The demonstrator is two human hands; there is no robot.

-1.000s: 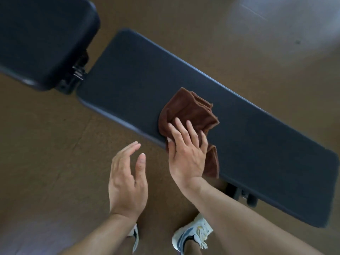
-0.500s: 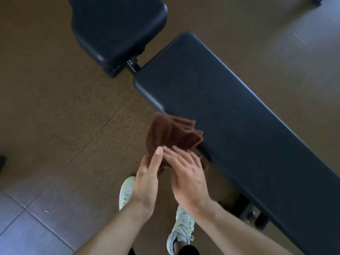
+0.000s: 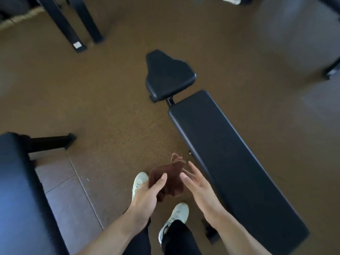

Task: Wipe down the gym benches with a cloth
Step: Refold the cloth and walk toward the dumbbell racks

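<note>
While the left hand [image 3: 147, 196] pinches the brown cloth [image 3: 168, 178] above the floor beside the bench [image 3: 230, 157], the right hand [image 3: 198, 188] is open; a loose pinch could drop it.

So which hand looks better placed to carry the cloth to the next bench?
Probably the left hand: it grips the crumpled brown cloth, while the right hand is open beside it.
</note>
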